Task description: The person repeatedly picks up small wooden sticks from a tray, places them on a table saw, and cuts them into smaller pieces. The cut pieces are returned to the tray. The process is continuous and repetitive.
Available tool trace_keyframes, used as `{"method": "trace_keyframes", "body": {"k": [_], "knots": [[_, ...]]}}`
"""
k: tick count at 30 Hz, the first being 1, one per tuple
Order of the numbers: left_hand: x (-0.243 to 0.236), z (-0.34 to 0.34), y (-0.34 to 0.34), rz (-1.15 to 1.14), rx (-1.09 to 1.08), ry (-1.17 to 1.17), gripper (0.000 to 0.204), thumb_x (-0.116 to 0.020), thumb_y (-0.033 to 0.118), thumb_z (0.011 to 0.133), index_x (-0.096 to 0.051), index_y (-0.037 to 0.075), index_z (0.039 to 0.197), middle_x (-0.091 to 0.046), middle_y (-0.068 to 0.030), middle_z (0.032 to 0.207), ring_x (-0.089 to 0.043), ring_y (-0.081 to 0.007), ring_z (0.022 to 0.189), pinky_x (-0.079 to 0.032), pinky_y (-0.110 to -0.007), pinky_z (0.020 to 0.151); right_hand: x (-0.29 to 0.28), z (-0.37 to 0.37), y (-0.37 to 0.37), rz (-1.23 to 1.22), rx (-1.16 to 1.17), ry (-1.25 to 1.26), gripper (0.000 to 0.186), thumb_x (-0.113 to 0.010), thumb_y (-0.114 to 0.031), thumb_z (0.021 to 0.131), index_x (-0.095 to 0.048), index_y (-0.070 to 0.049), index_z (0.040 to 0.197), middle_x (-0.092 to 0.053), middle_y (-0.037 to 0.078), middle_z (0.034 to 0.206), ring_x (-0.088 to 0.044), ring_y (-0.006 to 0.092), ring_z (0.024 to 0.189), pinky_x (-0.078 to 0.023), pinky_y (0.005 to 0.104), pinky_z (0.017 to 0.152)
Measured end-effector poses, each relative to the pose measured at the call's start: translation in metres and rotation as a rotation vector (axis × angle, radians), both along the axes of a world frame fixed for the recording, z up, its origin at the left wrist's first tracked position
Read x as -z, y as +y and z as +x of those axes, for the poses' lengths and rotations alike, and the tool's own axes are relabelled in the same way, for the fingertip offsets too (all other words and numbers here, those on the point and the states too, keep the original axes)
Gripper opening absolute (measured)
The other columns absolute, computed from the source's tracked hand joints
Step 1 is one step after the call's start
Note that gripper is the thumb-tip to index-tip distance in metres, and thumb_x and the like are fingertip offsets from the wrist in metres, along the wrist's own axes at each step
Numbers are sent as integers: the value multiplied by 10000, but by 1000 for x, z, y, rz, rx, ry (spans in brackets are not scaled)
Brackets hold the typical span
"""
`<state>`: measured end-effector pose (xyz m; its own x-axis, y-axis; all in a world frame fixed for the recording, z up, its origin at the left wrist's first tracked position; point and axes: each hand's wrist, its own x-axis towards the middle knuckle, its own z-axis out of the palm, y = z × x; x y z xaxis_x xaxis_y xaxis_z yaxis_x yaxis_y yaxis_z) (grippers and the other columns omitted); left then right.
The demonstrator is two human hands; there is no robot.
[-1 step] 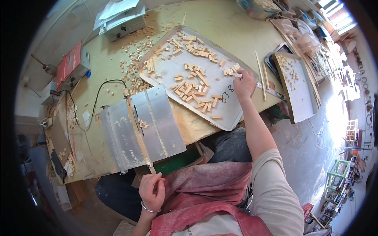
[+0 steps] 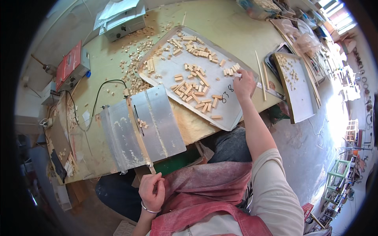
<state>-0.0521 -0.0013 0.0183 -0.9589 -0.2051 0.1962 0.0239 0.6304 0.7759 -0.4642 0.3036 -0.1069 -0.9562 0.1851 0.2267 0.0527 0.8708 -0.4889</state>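
My right hand reaches to the right side of a pale metal tray, its fingertips closed together beside a short row of small wooden blocks; what they grip is hidden. Many more short blocks lie scattered on the tray, with dark handwriting near my hand. My left hand, wearing a bangle, is curled closed by my lap, just below the near edge of an aluminium saw table; its contents cannot be made out. That plate has a slot, a wooden strip and a few tiny offcuts.
The green bench carries scattered wood cubes, cables, a red machine box and a grey box with papers. At right, long sticks lie beside a narrow tray of offcuts. Shelving and clutter line the far right.
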Motion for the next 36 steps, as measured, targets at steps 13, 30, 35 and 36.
{"method": "trace_keyframes", "body": {"k": [13,30,35,36], "knots": [[-1,1,2,24,-6,-49,257,-682,-68,866,-696,-18,1118,-732,-135,904,-692,-316,850,-553,-395,771,1,-2,-15,12,-41,59,316,-662,-91,872,-750,-80,1174,-650,134,1139,-623,330,1139,-456,464,991],[-5,1,-3,-12,15,10,226,-657,-95,881,-697,-27,1093,-696,-148,914,-703,-258,792,-552,-338,703,-8,-6,-38,161,-26,-65,554,-773,-472,806,-675,-9,1095,-646,164,1159,-622,329,1135,-469,473,1003],[-10,3,-6,-28,-10,40,237,-656,-109,882,-694,-24,1100,-700,-148,913,-702,-271,804,-552,-345,712,-15,6,-31,-119,-151,55,515,-829,-371,780,-672,-15,1117,-638,134,1131,-641,288,1040,-511,423,915],[-13,2,-8,-33,-25,65,240,-652,-115,886,-694,-22,1103,-701,-148,915,-698,-276,808,-552,-352,730,-26,13,-33,-223,-200,70,500,-841,-334,773,-672,-16,1120,-635,125,1118,-642,272,1011,-520,404,891]]}}
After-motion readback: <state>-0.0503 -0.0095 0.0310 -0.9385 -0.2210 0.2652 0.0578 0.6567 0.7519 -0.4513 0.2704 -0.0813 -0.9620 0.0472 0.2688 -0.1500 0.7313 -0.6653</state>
